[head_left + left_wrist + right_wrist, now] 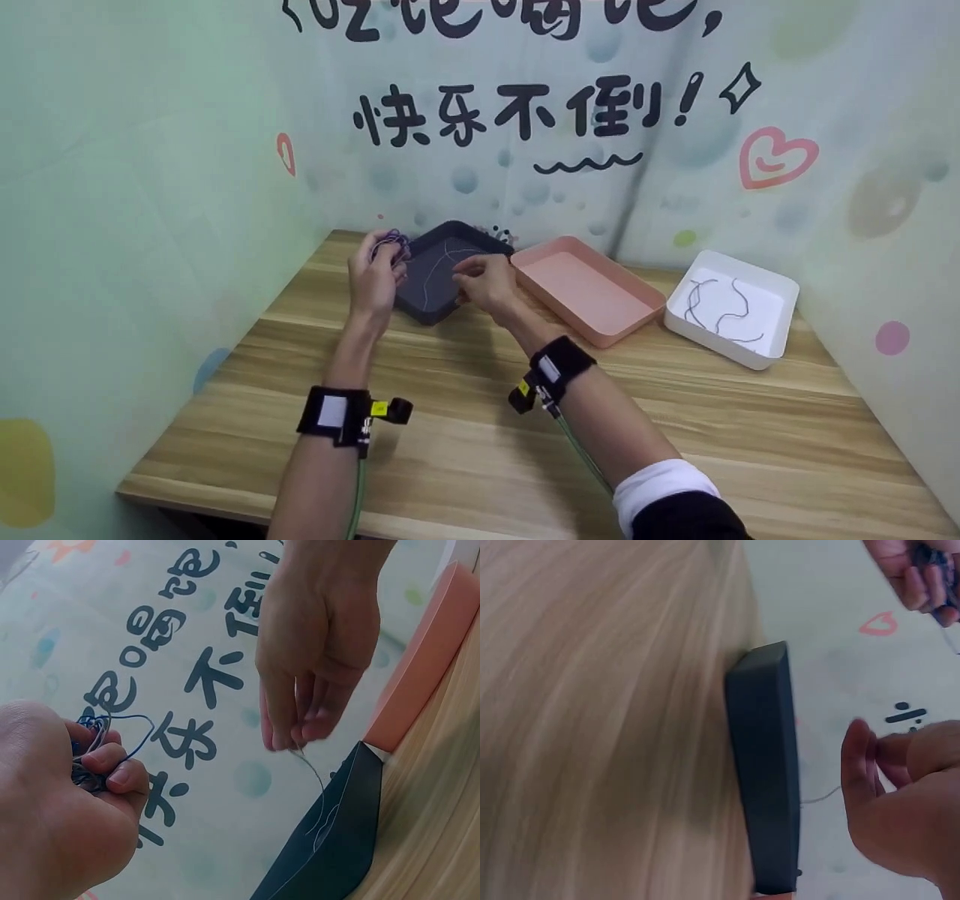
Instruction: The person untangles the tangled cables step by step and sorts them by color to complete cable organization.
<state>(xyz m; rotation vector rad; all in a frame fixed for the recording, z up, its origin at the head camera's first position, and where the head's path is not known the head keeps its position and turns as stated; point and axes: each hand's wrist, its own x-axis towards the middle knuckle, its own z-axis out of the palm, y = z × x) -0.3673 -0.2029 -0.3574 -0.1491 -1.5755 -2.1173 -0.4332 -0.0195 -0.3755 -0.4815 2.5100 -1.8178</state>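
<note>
My left hand [371, 285] grips a tangled bundle of thin blue, purple and grey strings [393, 241] at the left of the dark grey tray [430, 316]. One blue loop of it stands out past the fingers in the left wrist view. Above the right side of that tray, my right hand [491, 285] pinches a thin grey string [318, 778] between thumb and fingertips. The string hangs down toward the tray. Light thin strings [427, 281] show against the dark tray floor; whether the pinched one is among them I cannot tell.
A pink tray [600, 336] stands right of the dark one, close to it. Farther right is a white tray [716, 346] with several grey strings [744, 298] in it. All stand on a wooden table [465, 427] with printed cloth walls [465, 180] behind and beside.
</note>
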